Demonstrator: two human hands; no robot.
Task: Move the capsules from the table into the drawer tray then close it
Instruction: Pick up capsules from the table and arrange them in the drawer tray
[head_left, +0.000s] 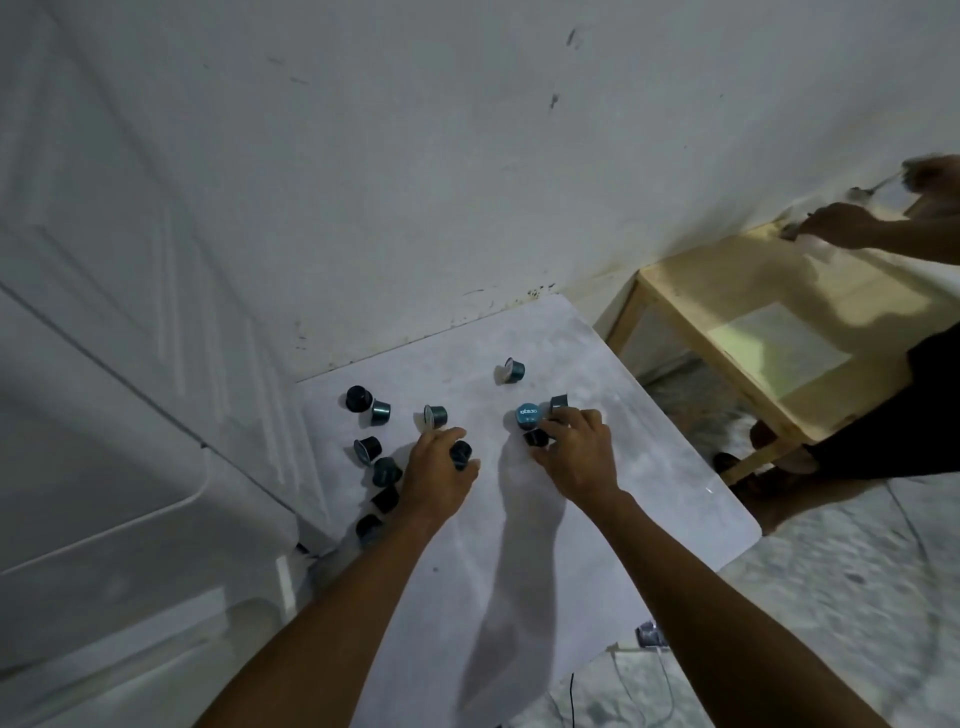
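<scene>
Several dark and teal coffee capsules lie scattered on a white table (597, 519). My left hand (436, 475) is closed around a dark capsule (460, 454) near the table's middle. My right hand (576, 452) grips another dark capsule (535, 438), with a teal-lidded capsule (529, 414) and a grey one (559, 402) just beyond its fingers. More capsules sit at the left: one at the far left (358, 398), one lying on its side (435, 415), others along the left edge (385, 471). A lone capsule (511, 370) lies farther back. No drawer tray is visible.
A white wall stands behind the table and a white panelled door (104, 364) at the left. To the right a wooden table (769, 332) stands close, with another person (883, 405) working at it. Cables lie on the floor at the lower right.
</scene>
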